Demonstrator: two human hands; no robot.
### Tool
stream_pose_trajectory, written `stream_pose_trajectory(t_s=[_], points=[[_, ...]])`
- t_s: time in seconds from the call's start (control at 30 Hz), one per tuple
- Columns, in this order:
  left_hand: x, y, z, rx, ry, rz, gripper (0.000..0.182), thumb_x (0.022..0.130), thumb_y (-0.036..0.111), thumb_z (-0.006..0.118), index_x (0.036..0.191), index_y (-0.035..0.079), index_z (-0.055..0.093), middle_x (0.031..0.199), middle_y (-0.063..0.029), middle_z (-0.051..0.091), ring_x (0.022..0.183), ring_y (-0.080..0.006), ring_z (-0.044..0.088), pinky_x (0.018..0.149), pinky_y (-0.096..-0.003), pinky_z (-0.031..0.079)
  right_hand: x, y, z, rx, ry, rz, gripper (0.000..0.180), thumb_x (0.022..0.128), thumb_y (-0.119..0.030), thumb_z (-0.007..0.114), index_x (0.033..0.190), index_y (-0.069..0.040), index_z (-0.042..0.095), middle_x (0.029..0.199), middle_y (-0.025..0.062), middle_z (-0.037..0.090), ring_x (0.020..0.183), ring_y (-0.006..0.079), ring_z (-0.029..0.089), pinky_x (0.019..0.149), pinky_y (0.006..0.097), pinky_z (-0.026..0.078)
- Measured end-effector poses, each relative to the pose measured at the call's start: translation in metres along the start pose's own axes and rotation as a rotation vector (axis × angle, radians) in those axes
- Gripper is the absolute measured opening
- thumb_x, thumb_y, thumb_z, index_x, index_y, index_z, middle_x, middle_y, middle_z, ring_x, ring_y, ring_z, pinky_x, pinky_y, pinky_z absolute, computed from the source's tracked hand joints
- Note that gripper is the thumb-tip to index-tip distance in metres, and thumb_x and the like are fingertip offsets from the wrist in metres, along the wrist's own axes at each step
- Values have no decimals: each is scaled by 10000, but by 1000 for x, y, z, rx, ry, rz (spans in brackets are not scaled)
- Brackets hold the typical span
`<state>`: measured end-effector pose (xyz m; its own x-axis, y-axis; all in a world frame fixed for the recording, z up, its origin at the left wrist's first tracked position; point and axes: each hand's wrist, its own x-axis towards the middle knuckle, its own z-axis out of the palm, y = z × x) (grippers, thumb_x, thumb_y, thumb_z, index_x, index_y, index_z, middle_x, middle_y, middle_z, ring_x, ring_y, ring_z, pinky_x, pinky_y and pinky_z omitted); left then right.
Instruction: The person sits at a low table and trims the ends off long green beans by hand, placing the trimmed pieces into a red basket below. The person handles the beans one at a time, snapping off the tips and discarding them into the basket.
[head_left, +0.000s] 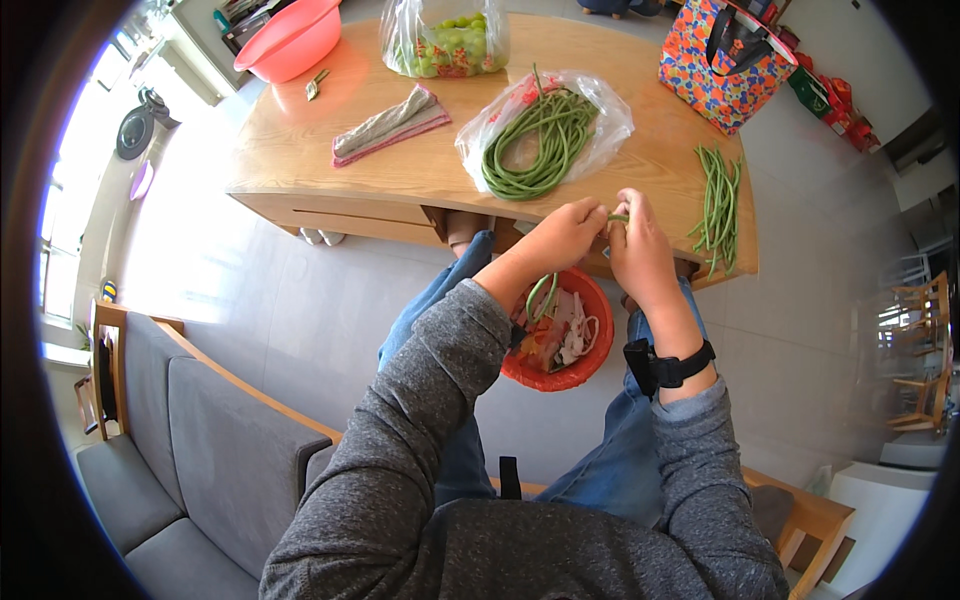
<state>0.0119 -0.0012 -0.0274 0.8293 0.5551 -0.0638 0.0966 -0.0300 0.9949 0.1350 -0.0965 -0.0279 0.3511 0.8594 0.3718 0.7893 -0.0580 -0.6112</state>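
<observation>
Both my hands meet just in front of the table's near edge, above a red waste bin (596, 360). Between the fingertips of my left hand (574, 229) and my right hand (637, 244) a short stretch of green bean (618, 218) shows; a bean also hangs beneath my left hand over the bin. Long beans (517, 169) lie coiled on an open clear plastic bag (611, 142) on the table. At the table's right end lies a bunch of shorter bean pieces (718, 202). The bin, lined in red, holds peelings and scraps.
The wooden table (300, 161) also bears a folded cloth (390, 127), a pink basin (289, 45), a bag of green grapes (450, 49), a small scrap (316, 85) and a flowered shopping bag (720, 67). A grey sofa (232, 420) stands at the left.
</observation>
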Motion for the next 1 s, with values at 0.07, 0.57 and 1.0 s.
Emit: stream_pose_trajectory(t_s=[0.07, 0.57, 1.0], points=[[-1, 5, -6, -119, 2, -96, 292, 1023, 289, 393, 875, 59, 494, 700, 3, 460, 606, -96, 455, 556, -250, 408, 2, -1, 5, 255, 23, 102, 359, 926, -170, 522, 1224, 14, 444, 970, 170, 582, 889, 320, 597, 777, 393, 480], [0, 17, -31, -888, 282, 151, 239, 1002, 198, 445, 1042, 8, 585, 776, -29, 544, 650, -122, 511, 622, -263, 459, -4, -24, 4, 609, -676, 276, 276, 964, -128, 453, 1205, -13, 524, 804, 51, 604, 791, 142, 590, 778, 295, 471], [4, 8, -37, -947, 448, 199, 205, 997, 174, 455, 1004, 7, 573, 740, -4, 487, 642, -114, 455, 616, -275, 437, -4, -15, 1, 599, -759, 218, 258, 951, -148, 491, 1163, -25, 572, 840, 53, 633, 820, 143, 600, 775, 302, 481]])
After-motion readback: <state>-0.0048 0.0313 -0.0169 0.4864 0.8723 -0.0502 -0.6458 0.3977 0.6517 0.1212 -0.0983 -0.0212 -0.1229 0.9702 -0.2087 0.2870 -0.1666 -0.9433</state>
